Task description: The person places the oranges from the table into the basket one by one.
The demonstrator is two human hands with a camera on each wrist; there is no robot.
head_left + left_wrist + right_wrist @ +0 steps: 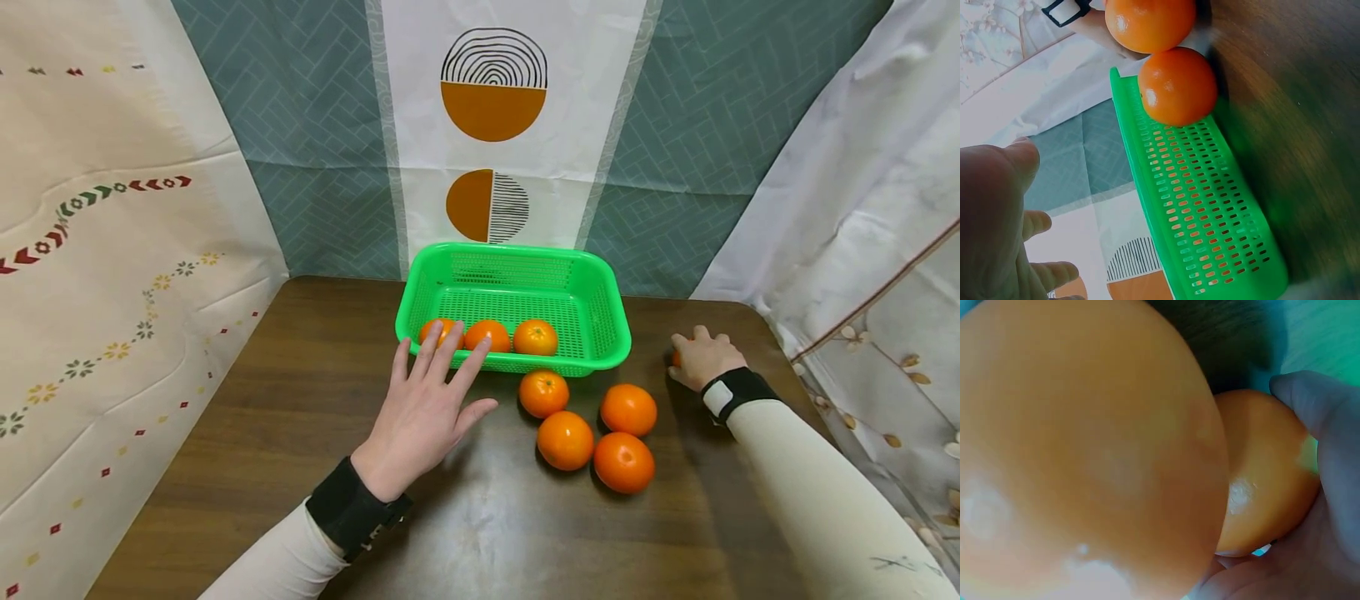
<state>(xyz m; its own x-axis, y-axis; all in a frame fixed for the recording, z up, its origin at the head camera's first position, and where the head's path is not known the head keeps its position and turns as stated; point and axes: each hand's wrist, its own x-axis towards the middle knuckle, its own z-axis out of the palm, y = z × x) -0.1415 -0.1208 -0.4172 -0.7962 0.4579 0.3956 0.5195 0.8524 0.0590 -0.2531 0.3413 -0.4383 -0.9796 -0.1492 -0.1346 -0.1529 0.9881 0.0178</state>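
Observation:
My right hand point(708, 360) is at the table's right side, its fingers and thumb curled round an orange point(1266, 475). In the head view only a sliver of that fruit shows. Another orange point(1091, 450) looms large in the right wrist view, in front of the held one. My left hand point(423, 408) has its fingers spread over the near left side of a green plastic basket point(588, 367) and holds nothing. Inside the basket three oranges line the near wall, among them one at the right point(536, 337); my left fingers partly cover the leftmost.
Several loose oranges sit on the table between basket and right arm, including a front one point(624, 462) and one close to the basket wall point(543, 393). The wooden table point(300, 375) meets a hanging cloth point(322, 125) behind; patterned cloths flank both sides.

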